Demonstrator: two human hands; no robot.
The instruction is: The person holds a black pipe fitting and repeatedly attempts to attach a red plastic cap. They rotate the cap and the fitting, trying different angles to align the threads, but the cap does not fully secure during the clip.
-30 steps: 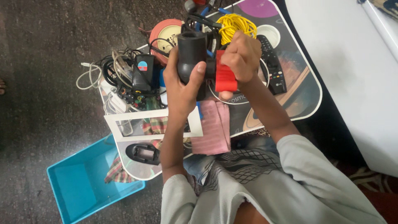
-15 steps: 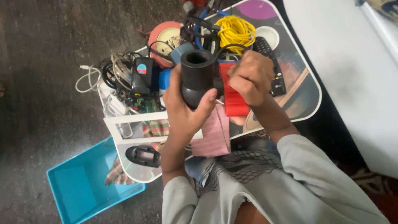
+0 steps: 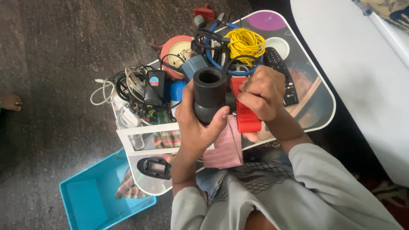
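Note:
My left hand (image 3: 197, 127) grips a black plastic pipe fitting (image 3: 209, 91), its round open end facing up at me. My right hand (image 3: 263, 94) is closed around the red handle (image 3: 244, 117) of a valve fixed to the fitting's side. Both hands hold this piece above a small printed table (image 3: 317, 113). Under my wrists lies a folded pink cloth (image 3: 226, 149).
The table carries a yellow wire coil (image 3: 244, 42), a black remote (image 3: 281, 72), a reel of orange tape (image 3: 178, 51), tangled cables and adapters (image 3: 138, 91). A blue plastic bin (image 3: 100, 198) sits on the floor at lower left. A white surface (image 3: 362, 64) stands to the right. Someone's foot (image 3: 10, 102) shows at left.
The fitting has been tilted so its open end faces the camera, and both hands have drawn it a little nearer. My right hand shifted along the red handle.

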